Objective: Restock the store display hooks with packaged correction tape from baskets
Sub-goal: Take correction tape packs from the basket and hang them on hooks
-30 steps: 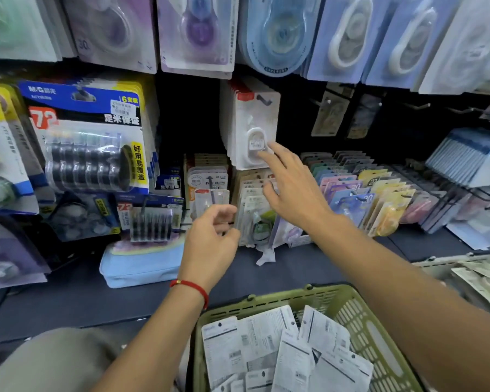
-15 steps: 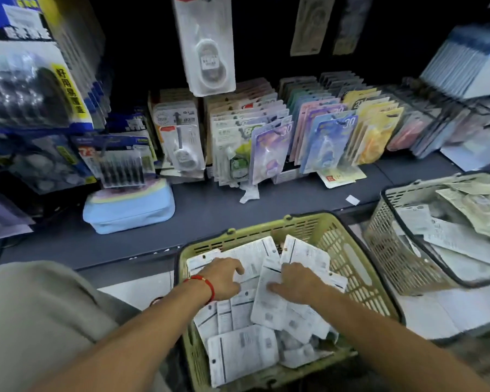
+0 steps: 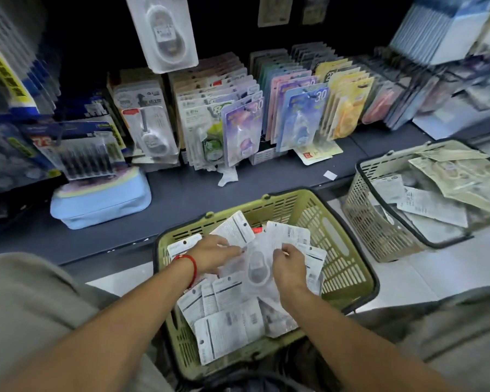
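Picking is the step in hand: both hands are down in the green basket (image 3: 348,267), working one pack loose from the heap. The left hand (image 3: 212,254), a red cord at its wrist, and the right hand (image 3: 289,267) sit close together, each with fingers curled onto an edge of the same clear blister pack (image 3: 256,268) — it lies face up on top of the pile, between the two hands, the oval correction tape showing through it. The other packs (image 3: 227,332) around it lie mostly face down, white printed card backs with small hang holes at the top.

The next move, as I judge it, calls for lifting this pack free without dragging its neighbours, turning it upright and threading its hang hole onto a hook above — likely where a matching white pack (image 3: 164,32) hangs at the top of the display.

The basket is stiff slotted plastic with a dark rim; a second, beige basket (image 3: 379,222) of flat packets sits to the right. The packs are thin card with smooth, glossy blister domes, slippery and light. The shelf (image 3: 181,193) is a matte dark board.
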A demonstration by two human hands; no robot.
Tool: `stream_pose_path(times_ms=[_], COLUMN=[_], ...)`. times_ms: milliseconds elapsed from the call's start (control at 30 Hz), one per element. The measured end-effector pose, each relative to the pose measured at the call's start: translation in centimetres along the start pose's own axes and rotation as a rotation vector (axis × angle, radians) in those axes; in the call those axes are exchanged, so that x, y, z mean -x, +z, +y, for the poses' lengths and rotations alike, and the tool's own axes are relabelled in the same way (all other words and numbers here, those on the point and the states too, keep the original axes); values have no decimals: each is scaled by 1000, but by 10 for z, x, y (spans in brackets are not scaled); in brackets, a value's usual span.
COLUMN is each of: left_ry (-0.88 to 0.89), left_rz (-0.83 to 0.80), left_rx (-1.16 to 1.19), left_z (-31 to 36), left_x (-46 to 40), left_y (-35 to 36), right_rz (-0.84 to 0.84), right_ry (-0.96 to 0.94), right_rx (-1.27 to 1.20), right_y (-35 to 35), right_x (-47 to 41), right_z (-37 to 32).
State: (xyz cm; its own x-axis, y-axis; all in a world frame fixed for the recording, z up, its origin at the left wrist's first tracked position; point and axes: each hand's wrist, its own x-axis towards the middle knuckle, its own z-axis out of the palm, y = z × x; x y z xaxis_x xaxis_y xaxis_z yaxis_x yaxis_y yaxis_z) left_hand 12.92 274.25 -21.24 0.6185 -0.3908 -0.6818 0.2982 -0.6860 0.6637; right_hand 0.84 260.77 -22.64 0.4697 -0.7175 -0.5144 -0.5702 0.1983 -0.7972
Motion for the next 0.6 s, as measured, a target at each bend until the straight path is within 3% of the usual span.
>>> stream_pose_path(times_ms=[67, 233, 333, 400, 500, 600], left_ry=[-41, -103, -101, -72, -21, 34], left_rz=[-135, -131, -143, -167, -187, -139], left_rx=[212, 406, 365, 172, -56, -66], left_z=[3, 1, 0, -1, -3, -2], left_x=[8, 11, 11, 13, 15, 14], left_y=[8, 6, 1, 2, 5, 5], right_rz=[-113, -265, -109, 46, 31, -10], right_ry=[93, 82, -101, -192, -111, -118], right_rx=[-168, -153, 208, 565, 794, 926], right_y=[-1, -10, -23, -35, -45, -42], right_x=[-2, -11, -23, -34, -45, -47], right_z=[-8, -8, -4, 7, 22, 32])
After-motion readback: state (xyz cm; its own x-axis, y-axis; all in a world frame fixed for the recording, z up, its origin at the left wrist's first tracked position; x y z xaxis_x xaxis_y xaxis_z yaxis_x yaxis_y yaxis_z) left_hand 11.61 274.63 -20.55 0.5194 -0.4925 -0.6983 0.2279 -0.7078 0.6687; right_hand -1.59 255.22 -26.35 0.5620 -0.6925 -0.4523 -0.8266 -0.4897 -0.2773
